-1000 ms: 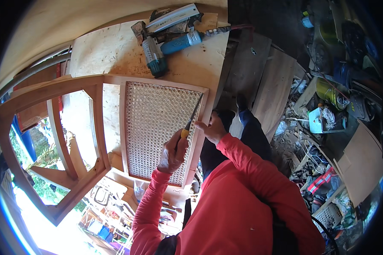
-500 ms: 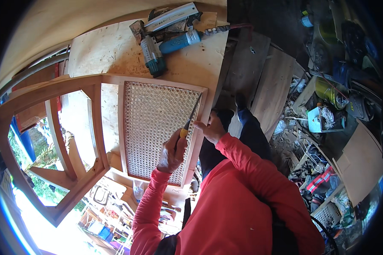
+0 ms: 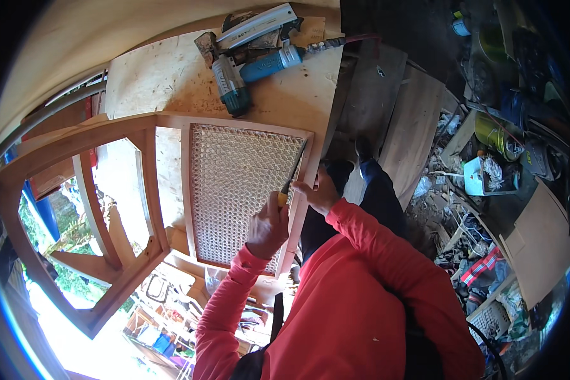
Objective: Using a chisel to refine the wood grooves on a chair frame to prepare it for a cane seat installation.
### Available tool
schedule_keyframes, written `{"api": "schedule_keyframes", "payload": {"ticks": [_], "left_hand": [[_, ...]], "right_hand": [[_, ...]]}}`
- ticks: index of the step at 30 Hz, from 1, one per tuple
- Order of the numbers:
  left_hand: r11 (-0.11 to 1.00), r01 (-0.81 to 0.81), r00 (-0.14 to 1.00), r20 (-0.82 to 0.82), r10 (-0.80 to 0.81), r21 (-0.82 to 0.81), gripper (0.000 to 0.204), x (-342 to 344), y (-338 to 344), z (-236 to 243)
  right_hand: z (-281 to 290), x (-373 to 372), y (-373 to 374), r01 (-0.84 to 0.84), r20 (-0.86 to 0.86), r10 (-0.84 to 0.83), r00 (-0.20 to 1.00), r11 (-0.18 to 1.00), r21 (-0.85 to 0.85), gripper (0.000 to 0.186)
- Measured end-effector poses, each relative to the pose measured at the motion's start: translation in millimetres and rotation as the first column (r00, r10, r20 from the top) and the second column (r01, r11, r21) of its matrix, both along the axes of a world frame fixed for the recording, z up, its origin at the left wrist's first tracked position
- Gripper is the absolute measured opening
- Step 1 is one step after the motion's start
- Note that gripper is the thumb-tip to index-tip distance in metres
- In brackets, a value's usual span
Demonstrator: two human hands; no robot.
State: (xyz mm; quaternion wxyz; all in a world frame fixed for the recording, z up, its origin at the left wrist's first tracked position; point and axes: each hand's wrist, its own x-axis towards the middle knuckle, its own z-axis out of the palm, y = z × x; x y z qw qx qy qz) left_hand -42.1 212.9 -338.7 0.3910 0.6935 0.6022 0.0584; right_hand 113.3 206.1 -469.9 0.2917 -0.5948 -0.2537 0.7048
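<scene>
A cane mesh panel [image 3: 228,190] in a pale wooden border rests at the bench's right edge. My left hand [image 3: 266,228] is closed round the yellow handle of a thin-bladed tool [image 3: 283,197]; its long dark blade lies along the inner right edge of the border, pointing toward the upper corner. My right hand [image 3: 316,193] grips the border's right side, thumb beside the blade near the handle; some fingertips are hidden. An open wooden frame [image 3: 142,259] with slats is joined to or touching the panel at left.
Two power tools [image 3: 231,88] [image 3: 269,64] and a long metal tool [image 3: 253,25] lie on the plywood bench [image 3: 152,69]. At right are floorboards [image 3: 411,126], scattered scrap, a white container [image 3: 472,174] and a sheet of board [image 3: 538,247]. My legs [image 3: 380,190] stand beside the bench.
My left hand and the tool have shifted slightly right along the panel's border. My right hand stays at that border. The whole view has moved a little.
</scene>
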Motion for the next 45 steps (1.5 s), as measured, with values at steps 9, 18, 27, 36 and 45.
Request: {"api": "schedule_keyframes", "payload": {"ticks": [9, 18, 27, 36, 45], "left_hand": [[0.987, -0.121, 0.969, 0.204, 0.14, -0.104, 0.013, -5, 1, 4], [0.984, -0.119, 0.968, 0.206, 0.145, -0.132, 0.014, -21, -12, 0], [0.983, -0.107, 0.973, 0.185, 0.135, -0.152, 0.019, -8, 0, -3], [0.992, 0.124, 0.988, -0.096, -0.121, 0.024, 0.011, -17, -2, -22], [0.976, -0.218, 0.961, 0.179, 0.212, 0.017, 0.016, 19, -10, 8]], "right_hand": [[0, -2, -1, 0.089, -0.099, -0.091, 0.991, 0.996, -0.023, 0.045], [-11, -4, -3, 0.107, -0.014, -0.106, 0.994, 0.994, 0.004, 0.054], [-15, -4, -5, 0.147, -0.07, -0.145, 0.987, 0.989, 0.015, 0.055], [-24, -6, -10, -0.012, 0.07, 0.007, 0.998, 0.998, 0.061, 0.071], [-19, -4, -6, 0.128, -0.132, -0.13, 0.983, 0.992, -0.022, 0.054]]}}
